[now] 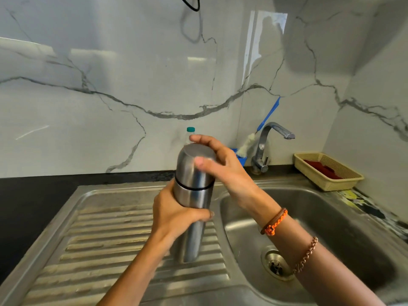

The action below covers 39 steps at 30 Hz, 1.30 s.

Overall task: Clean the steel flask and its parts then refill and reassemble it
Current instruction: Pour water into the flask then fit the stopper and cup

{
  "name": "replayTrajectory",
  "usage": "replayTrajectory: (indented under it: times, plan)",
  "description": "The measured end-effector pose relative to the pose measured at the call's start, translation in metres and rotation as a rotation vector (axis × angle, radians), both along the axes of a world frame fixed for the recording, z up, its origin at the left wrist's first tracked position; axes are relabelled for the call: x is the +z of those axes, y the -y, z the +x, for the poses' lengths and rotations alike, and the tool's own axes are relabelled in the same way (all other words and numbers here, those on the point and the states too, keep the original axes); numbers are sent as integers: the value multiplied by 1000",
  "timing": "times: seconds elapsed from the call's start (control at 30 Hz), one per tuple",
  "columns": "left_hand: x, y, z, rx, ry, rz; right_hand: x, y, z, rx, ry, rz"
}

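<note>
We hold the steel flask (194,195) upright over the ribbed drainboard (106,235), just left of the sink basin (309,217). Our left hand (174,213) wraps around its body below the black seam, while our right hand (220,164) curls over the cap (194,166) on top. Behind stand a tap (265,146), a blue-handled bottle brush (254,138) and a beige basket (326,171).

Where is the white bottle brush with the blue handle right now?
In the head view, the white bottle brush with the blue handle stands at the back right, leaning on the marble wall just left of the chrome tap, behind the sink basin.
</note>
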State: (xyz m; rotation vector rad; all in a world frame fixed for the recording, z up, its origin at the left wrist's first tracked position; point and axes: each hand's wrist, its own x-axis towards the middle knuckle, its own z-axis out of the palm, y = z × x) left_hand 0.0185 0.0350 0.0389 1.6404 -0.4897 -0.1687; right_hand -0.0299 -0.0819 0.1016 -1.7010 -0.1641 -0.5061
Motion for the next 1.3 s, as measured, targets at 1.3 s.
replayTrajectory:
  times: [1.3]
  plan:
    - [-24,-10,82,100,-31,-68,-167,-34,93,-471,-317,-259]
